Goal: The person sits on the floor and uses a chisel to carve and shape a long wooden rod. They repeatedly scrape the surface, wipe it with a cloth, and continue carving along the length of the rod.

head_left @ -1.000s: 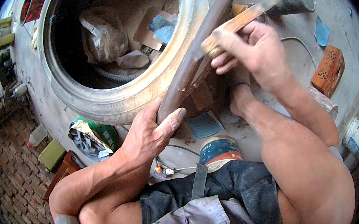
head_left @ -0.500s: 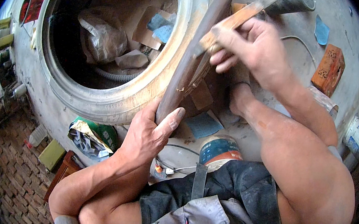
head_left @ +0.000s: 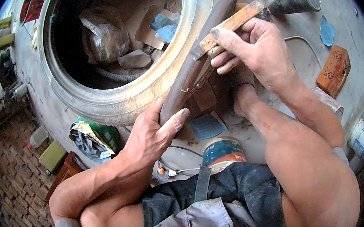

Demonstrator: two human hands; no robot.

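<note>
My left hand (head_left: 152, 130) is closed around the lower end of a long, dark brown wooden piece (head_left: 185, 76), which slants up past the top edge. A small chip or torn spot shows on its side. Between the thumb and fingers of my right hand (head_left: 252, 47), a flat wooden strip with grey ends (head_left: 235, 18) is pinched. Its lower grey end rests against the long piece or just over it; I cannot tell which. My bare foot (head_left: 243, 96) is behind the piece, partly hidden by it.
On the left is a large round opening with a pale rim (head_left: 147, 105), holding a clear plastic bag (head_left: 105, 37) and blue scraps. A paint-type bucket (head_left: 222, 151), blue sandpaper sheet (head_left: 207, 125), green bag (head_left: 105, 136), carved wooden block (head_left: 333, 70) and black tube (head_left: 295, 3) lie around.
The wooden strip in my right hand has slid slightly down and left along the long piece, and its motion blur is gone. My left hand keeps its hold.
</note>
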